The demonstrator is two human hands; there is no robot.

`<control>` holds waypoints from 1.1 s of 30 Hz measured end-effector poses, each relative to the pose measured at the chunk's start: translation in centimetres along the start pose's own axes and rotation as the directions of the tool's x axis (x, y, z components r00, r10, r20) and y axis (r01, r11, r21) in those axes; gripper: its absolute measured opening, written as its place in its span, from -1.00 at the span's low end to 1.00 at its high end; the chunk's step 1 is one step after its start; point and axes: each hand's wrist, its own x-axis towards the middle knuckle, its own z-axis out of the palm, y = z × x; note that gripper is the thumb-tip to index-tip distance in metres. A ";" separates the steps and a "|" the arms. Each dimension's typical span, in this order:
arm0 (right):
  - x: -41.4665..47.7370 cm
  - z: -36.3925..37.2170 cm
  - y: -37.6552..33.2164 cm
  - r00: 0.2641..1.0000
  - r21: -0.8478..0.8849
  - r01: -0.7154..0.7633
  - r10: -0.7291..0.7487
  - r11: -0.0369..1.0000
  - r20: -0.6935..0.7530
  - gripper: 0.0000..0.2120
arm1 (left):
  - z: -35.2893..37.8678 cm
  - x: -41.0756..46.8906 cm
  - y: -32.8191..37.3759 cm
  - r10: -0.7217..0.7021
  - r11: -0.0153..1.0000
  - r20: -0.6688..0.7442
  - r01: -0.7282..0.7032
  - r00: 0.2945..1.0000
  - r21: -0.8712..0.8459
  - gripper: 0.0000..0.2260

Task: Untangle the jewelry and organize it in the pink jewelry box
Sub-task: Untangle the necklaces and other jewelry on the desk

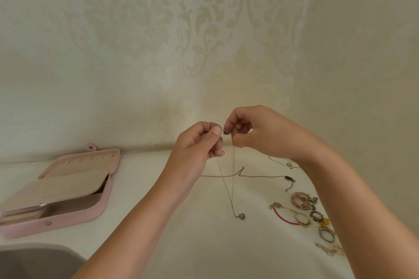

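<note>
My left hand (pixel 199 142) and my right hand (pixel 251 131) are raised close together above the table, each pinching an end of a thin silver necklace chain (pixel 227 190). The chain hangs down in two strands to a small round pendant (pixel 242 216) resting on the white table (pixel 181 222). The pink jewelry box (pixel 68 190) lies open at the left, its beige flap folded over the compartments. A second thin chain (pixel 256 175) with a dark clasp lies flat behind the hanging one.
At the right lie a red cord bracelet (pixel 284 218), a pink beaded bracelet (pixel 302 201), several rings (pixel 317 217) and gold pieces (pixel 331 250), partly behind my right forearm. Another chain (pixel 288 163) lies near the patterned wall. A grey curved object (pixel 38 260) sits bottom left.
</note>
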 end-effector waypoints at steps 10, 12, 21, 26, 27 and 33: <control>-0.5 -1.5 0.4 0.995 0.223 0.034 -0.053 0.974 0.081 -0.90 | -1.4 -0.2 1.0 -0.049 0.998 0.060 0.047 0.997 0.030 -0.78; -0.6 -1.7 0.3 0.993 0.272 0.057 -0.083 0.961 0.087 -0.90 | -1.6 -0.2 1.1 -0.026 0.999 0.074 0.023 0.997 0.045 -0.77; -0.6 -1.8 0.2 0.993 0.302 0.094 -0.112 0.949 0.043 -0.92 | -1.8 -0.8 2.0 0.143 0.985 0.000 -0.142 0.990 0.099 -0.82; -0.7 -1.7 -0.2 0.989 0.340 0.120 -0.141 0.933 0.037 -0.82 | -1.8 -1.4 2.7 0.171 0.983 -0.038 -0.168 0.985 0.073 -0.80; -0.7 -1.6 -0.3 0.987 0.352 0.128 -0.152 0.927 0.042 -0.81 | -1.8 -1.5 2.9 0.169 0.984 -0.043 -0.166 0.985 0.067 -0.80; -0.7 -0.6 -0.3 0.961 0.443 0.083 -0.188 0.893 0.201 -0.86 | -3.4 -1.8 3.9 0.134 0.991 -0.144 -0.133 0.980 0.016 -0.82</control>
